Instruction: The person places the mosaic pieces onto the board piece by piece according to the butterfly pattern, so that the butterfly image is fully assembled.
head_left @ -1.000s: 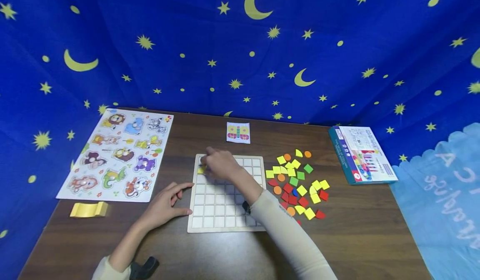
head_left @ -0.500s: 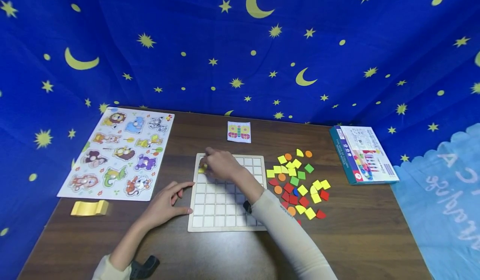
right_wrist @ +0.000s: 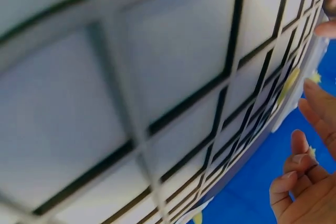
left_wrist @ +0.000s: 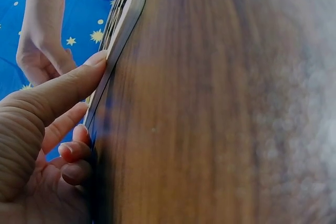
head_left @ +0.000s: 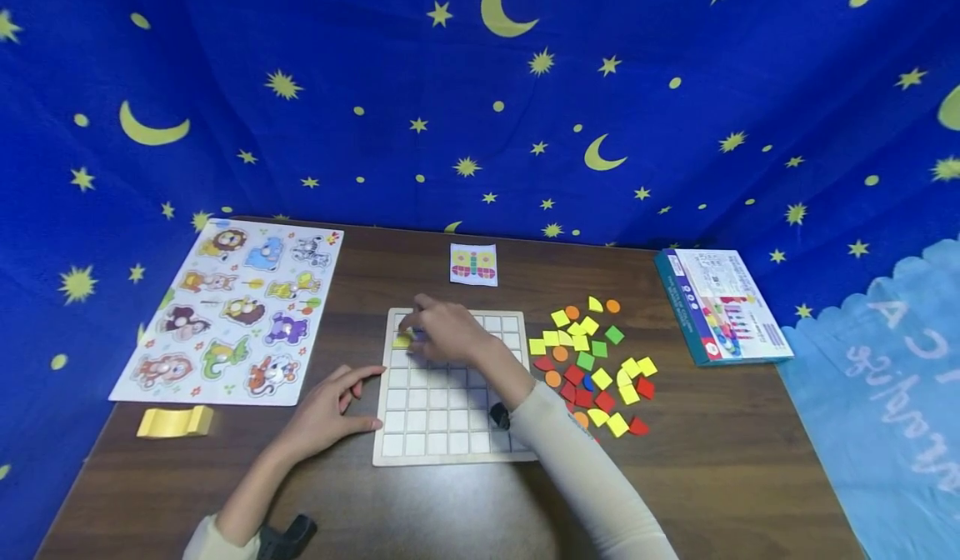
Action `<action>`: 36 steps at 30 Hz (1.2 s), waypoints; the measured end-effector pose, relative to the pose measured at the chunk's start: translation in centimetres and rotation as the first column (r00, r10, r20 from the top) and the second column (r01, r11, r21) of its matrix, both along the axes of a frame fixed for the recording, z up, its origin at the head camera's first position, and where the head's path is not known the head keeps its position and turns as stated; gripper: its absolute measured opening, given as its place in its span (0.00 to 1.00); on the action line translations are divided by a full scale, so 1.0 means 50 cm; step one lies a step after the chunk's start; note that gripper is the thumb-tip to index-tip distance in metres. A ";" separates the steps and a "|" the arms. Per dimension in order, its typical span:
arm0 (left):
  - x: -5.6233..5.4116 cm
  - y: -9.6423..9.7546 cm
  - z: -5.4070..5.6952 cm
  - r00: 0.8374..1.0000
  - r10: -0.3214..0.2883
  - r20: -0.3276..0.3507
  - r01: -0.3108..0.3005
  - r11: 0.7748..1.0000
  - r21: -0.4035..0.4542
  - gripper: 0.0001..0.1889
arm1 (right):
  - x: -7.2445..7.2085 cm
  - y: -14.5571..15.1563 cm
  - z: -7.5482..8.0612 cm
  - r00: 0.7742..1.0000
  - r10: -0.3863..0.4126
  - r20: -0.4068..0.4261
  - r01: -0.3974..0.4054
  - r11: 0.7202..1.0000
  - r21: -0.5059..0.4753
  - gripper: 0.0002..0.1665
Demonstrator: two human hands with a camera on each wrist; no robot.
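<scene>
A pale wooden grid board point(head_left: 416, 443) with square recesses lies on the table. Near its upper left corner, in the head view, sits a yellow tile point(head_left: 402, 341). My right hand point(head_left: 448, 331) is over that corner, its fingertips right at the tile and partly covering the cells around it. In the right wrist view, the yellow tile point(right_wrist: 289, 85) shows close to a fingertip of the right hand point(right_wrist: 310, 177), whose other fingers are bent. My left hand point(head_left: 330, 410) rests at the board's left edge, thumb and index finger spread and touching the side point(left_wrist: 118, 40) of the board.
Several loose yellow, red, green and orange tiles point(head_left: 600, 380) lie right of the board. A butterfly pattern card point(head_left: 473, 265) is behind it. Left are an animal puzzle point(head_left: 243, 310) and a yellow block point(head_left: 174, 422). A box point(head_left: 723, 306) stands at right.
My right fingers have shifted slightly off the yellow tile, so more of it shows. The left hand stays at the board's edge. The head view has shifted a little.
</scene>
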State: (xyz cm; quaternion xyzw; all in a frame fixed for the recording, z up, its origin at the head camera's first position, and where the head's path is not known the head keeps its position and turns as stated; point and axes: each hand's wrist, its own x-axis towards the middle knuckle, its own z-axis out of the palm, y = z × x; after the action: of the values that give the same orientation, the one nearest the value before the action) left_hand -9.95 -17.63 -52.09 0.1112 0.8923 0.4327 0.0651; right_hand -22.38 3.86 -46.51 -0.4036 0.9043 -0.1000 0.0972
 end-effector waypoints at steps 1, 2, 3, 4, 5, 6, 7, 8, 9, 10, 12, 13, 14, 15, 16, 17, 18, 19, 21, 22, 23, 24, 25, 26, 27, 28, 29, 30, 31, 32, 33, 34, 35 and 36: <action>0.000 0.001 0.000 1.000 0.000 0.001 0.000 1.000 0.001 0.38 | -0.001 0.009 0.002 1.000 -0.012 0.013 0.012 1.000 -0.017 0.18; -0.001 0.001 0.000 1.000 -0.001 0.000 0.001 1.000 0.002 0.38 | -0.001 0.018 0.004 1.000 -0.023 0.020 0.023 0.999 -0.033 0.19; -0.001 0.001 0.000 1.000 -0.003 -0.002 0.003 1.000 0.002 0.38 | -0.002 0.028 0.005 0.999 -0.034 0.030 0.036 0.998 -0.050 0.19; -0.001 0.001 -0.001 1.000 -0.005 -0.004 0.005 1.000 0.002 0.38 | -0.003 0.039 0.006 0.998 -0.046 0.036 0.048 0.997 -0.064 0.19; -0.001 0.000 -0.002 1.000 -0.007 -0.006 0.007 1.000 0.002 0.38 | -0.004 0.051 0.007 0.997 -0.058 0.046 0.062 0.995 -0.080 0.19; -0.001 0.000 -0.003 1.000 -0.008 -0.004 0.008 1.000 0.001 0.38 | -0.005 0.063 0.009 0.996 -0.071 0.055 0.076 0.993 -0.091 0.20; -0.001 -0.001 -0.004 1.000 -0.006 -0.003 0.006 1.000 -0.002 0.38 | -0.005 0.074 0.010 0.995 -0.084 0.062 0.090 0.991 -0.099 0.20; -0.001 -0.002 -0.005 1.000 -0.006 -0.002 0.006 1.000 -0.003 0.38 | -0.006 0.086 0.011 0.993 -0.097 0.071 0.105 0.989 -0.109 0.20; 0.000 -0.002 -0.005 1.000 -0.006 0.000 0.006 1.000 -0.005 0.38 | -0.006 0.099 0.011 0.991 -0.110 0.076 0.118 0.986 -0.116 0.20; 0.000 -0.003 -0.004 1.000 -0.004 0.003 0.004 1.000 -0.006 0.38 | -0.007 0.112 0.012 0.989 -0.122 0.082 0.132 0.984 -0.123 0.20; 0.000 -0.003 -0.003 1.000 -0.002 0.007 0.002 1.000 -0.005 0.38 | -0.006 0.138 0.016 0.985 -0.151 0.087 0.161 0.978 -0.132 0.20; -0.001 -0.003 -0.002 1.000 -0.003 0.003 0.003 1.000 -0.004 0.38 | -0.005 0.152 0.016 0.982 -0.167 0.086 0.177 0.975 -0.136 0.20; -0.001 -0.002 -0.002 1.000 -0.004 -0.001 0.004 1.000 0.000 0.38 | -0.004 0.165 0.017 0.980 -0.180 0.087 0.191 0.971 -0.142 0.20; -0.001 -0.002 -0.001 1.000 -0.004 -0.004 0.004 1.000 0.001 0.38 | -0.003 0.179 0.016 0.978 -0.192 0.085 0.202 0.968 -0.146 0.20; -0.001 -0.002 -0.002 1.000 -0.007 -0.008 0.007 1.000 0.001 0.37 | -0.001 0.192 0.016 0.975 -0.205 0.089 0.217 0.964 -0.153 0.19; -0.002 -0.001 -0.002 1.000 -0.008 -0.012 0.008 1.000 0.005 0.37 | 0.001 0.205 0.015 0.971 -0.220 0.090 0.232 0.960 -0.156 0.19; -0.002 -0.001 -0.003 1.000 -0.009 -0.014 0.009 1.000 0.005 0.37 | 0.003 0.218 0.014 0.967 -0.235 0.095 0.247 0.956 -0.160 0.19; -0.002 0.000 -0.003 1.000 -0.011 -0.015 0.011 1.000 0.006 0.37 | 0.005 0.231 0.013 0.963 -0.249 0.101 0.263 0.951 -0.165 0.19; -0.002 0.001 -0.002 1.000 -0.014 -0.011 0.014 1.000 0.008 0.37 | 0.011 0.255 0.009 0.956 -0.273 0.107 0.288 0.943 -0.167 0.19; -0.002 0.001 -0.002 1.000 -0.015 -0.009 0.015 1.000 0.010 0.37 | 0.014 0.266 0.007 0.951 -0.288 0.111 0.303 0.939 -0.163 0.20; -0.002 0.001 -0.002 1.000 -0.014 -0.007 0.014 1.000 0.011 0.37 | 0.016 0.277 0.005 0.948 -0.299 0.112 0.314 0.936 -0.157 0.20; -0.001 0.001 -0.002 1.000 -0.014 -0.004 0.014 1.000 0.011 0.37 | 0.019 0.287 0.003 0.944 -0.311 0.112 0.326 0.933 -0.152 0.20; -0.001 0.001 -0.002 1.000 -0.015 -0.004 0.015 1.000 0.011 0.38 | 0.021 0.296 0.001 0.940 -0.321 0.112 0.335 0.931 -0.147 0.20; -0.001 0.001 -0.001 1.000 -0.015 0.000 0.015 1.000 0.013 0.38 | 0.024 0.305 -0.001 0.939 -0.327 0.110 0.341 0.929 -0.144 0.20; -0.002 0.001 -0.001 1.000 -0.014 0.000 0.014 1.000 0.013 0.38 | 0.026 0.312 -0.003 0.937 -0.333 0.111 0.346 0.927 -0.142 0.20; -0.002 0.001 -0.001 1.000 -0.013 0.001 0.013 1.000 0.012 0.38 | 0.027 0.319 -0.005 0.935 -0.337 0.114 0.351 0.926 -0.141 0.20; -0.002 0.001 -0.001 1.000 -0.013 0.001 0.013 1.000 0.011 0.38 | 0.029 0.326 -0.007 0.932 -0.341 0.121 0.356 0.924 -0.142 0.20; -0.002 0.001 -0.002 1.000 -0.013 0.001 0.013 1.000 0.010 0.38 | 0.030 0.332 -0.008 0.929 -0.346 0.129 0.363 0.921 -0.142 0.20; -0.002 0.001 -0.001 1.000 -0.013 0.001 0.013 1.000 0.007 0.38 | 0.031 0.337 -0.010 0.927 -0.350 0.137 0.367 0.919 -0.140 0.20; -0.002 0.001 -0.001 1.000 -0.011 0.001 0.011 1.000 0.004 0.37 | 0.032 0.342 -0.011 0.925 -0.353 0.142 0.372 0.919 -0.134 0.20; -0.003 0.000 -0.001 1.000 -0.011 -0.001 0.011 1.000 0.001 0.38 | 0.032 0.346 -0.013 0.923 -0.356 0.147 0.375 0.918 -0.128 0.20; -0.003 0.000 -0.001 1.000 -0.011 -0.001 0.011 1.000 -0.002 0.38 | 0.031 0.350 -0.015 0.920 -0.360 0.155 0.380 0.917 -0.121 0.20; -0.002 0.000 0.000 1.000 -0.011 -0.002 0.011 1.000 -0.004 0.38 | 0.031 0.353 -0.017 0.918 -0.363 0.159 0.382 0.917 -0.113 0.20; -0.002 0.000 0.000 1.000 -0.011 -0.004 0.011 1.000 -0.007 0.37 | 0.030 0.355 -0.018 0.918 -0.364 0.158 0.383 0.918 -0.107 0.20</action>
State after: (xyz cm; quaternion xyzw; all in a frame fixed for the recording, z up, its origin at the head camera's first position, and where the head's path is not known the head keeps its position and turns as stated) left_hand -10.07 -17.61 -52.11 0.1169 0.8933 0.4289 0.0664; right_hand -20.88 21.62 -47.42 -0.2211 0.9471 -0.2049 0.1097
